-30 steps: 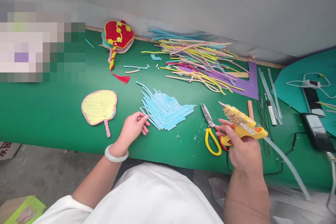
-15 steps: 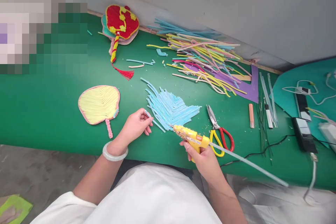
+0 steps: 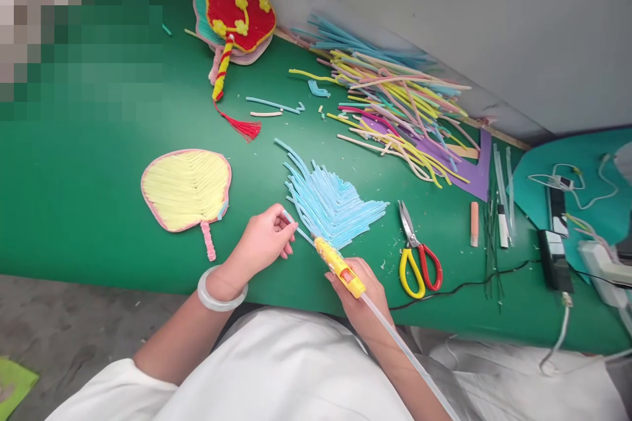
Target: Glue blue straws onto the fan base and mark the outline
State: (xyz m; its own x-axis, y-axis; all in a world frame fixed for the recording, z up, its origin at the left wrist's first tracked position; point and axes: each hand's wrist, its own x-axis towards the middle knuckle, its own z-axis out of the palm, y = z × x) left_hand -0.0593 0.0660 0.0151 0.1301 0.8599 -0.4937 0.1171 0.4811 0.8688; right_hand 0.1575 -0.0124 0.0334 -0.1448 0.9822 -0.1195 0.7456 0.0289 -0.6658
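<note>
My left hand (image 3: 269, 233) pinches one end of a light blue pipe cleaner (image 3: 301, 231) that slants down toward the nozzle of a glue gun. My right hand (image 3: 359, 293) is wrapped round this yellow glue gun (image 3: 338, 265), with a long clear glue stick (image 3: 409, 356) sticking out of its back. The nozzle tip is at the pipe cleaner, at the lower edge of a leaf-like panel of blue pipe cleaners (image 3: 338, 200) laid in slanting rows. Left of my left hand lies a yellow fan (image 3: 187, 189) with a pink rim and handle.
Scissors (image 3: 413, 250) with yellow and red handles lie to the right. Farther back are a heap of coloured pipe cleaners (image 3: 395, 99) and a red fan (image 3: 241, 10) with a tassel. A black cord (image 3: 474, 279) crosses the green table (image 3: 74, 210) toward a power adapter (image 3: 556, 262).
My right hand has turned the glue gun so that it points more away from me, its nozzle now at the pipe cleaner. The camera view has shifted slightly.
</note>
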